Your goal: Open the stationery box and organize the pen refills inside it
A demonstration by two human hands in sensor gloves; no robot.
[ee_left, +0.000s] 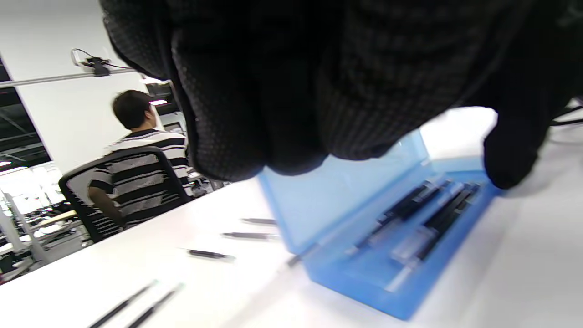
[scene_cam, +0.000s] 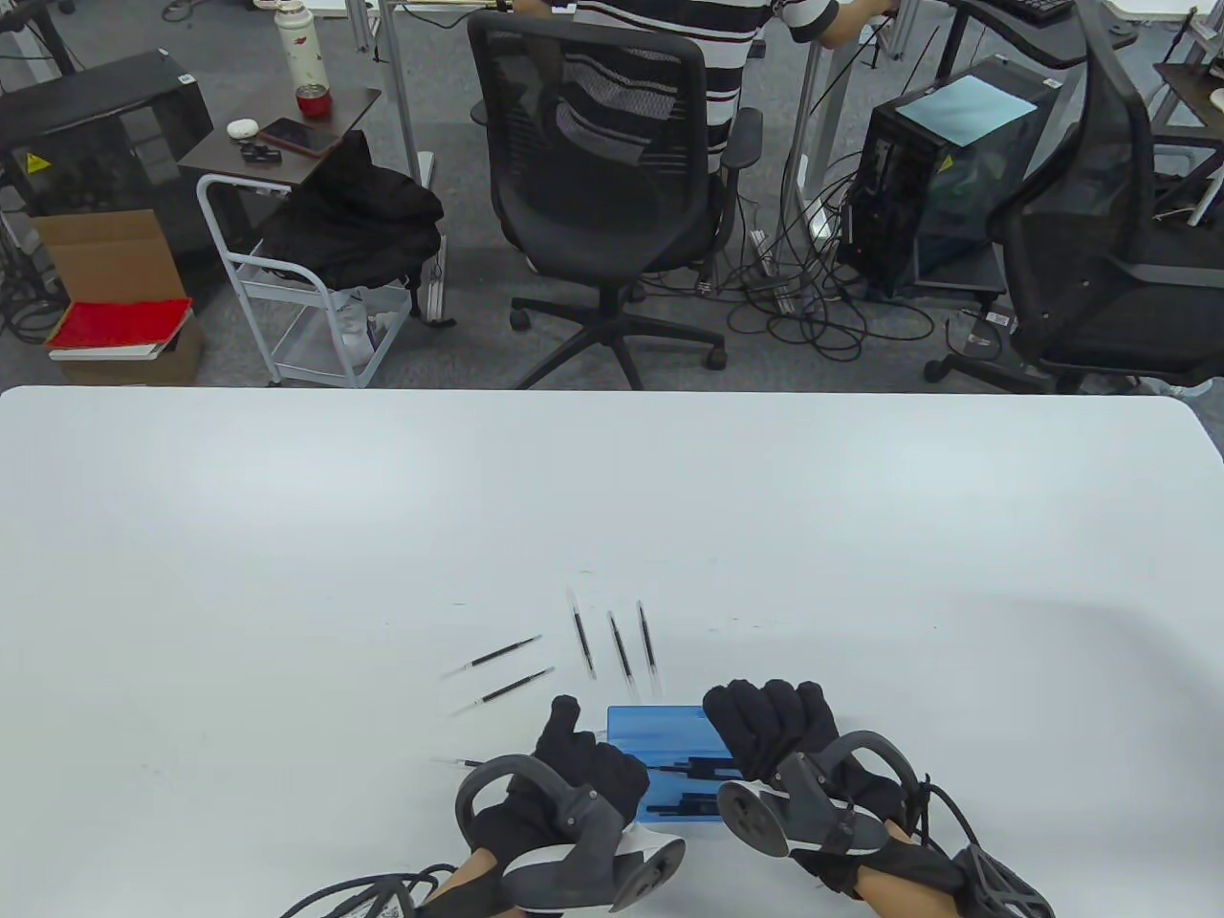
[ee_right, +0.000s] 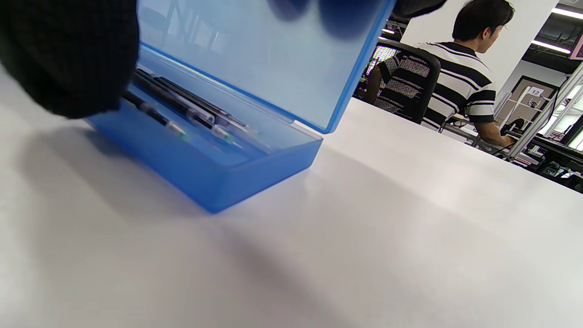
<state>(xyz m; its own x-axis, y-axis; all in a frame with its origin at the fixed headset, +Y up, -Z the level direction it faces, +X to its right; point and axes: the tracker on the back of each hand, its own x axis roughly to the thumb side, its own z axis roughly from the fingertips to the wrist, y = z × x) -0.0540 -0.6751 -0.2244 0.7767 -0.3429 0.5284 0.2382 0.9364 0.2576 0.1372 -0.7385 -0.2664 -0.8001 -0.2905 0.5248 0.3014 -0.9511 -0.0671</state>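
A translucent blue stationery box [scene_cam: 669, 732] lies near the table's front edge between both hands, its lid tilted up partway. Inside lie a few pen refills [ee_left: 410, 214], also seen in the right wrist view as refills [ee_right: 182, 109] along the tray. My left hand [scene_cam: 579, 751] curls at the box's left end, its thumb against the tray's edge. My right hand [scene_cam: 765, 722] grips the lid from the right, fingers over its top edge. Several loose refills [scene_cam: 622, 650] lie on the table just beyond the box, and one refill [scene_cam: 459, 762] lies left of my left hand.
The white table [scene_cam: 287, 526] stretches wide to the left, right and far side. Beyond its far edge stand a black office chair [scene_cam: 602, 182] and a person in a striped shirt [scene_cam: 669, 29].
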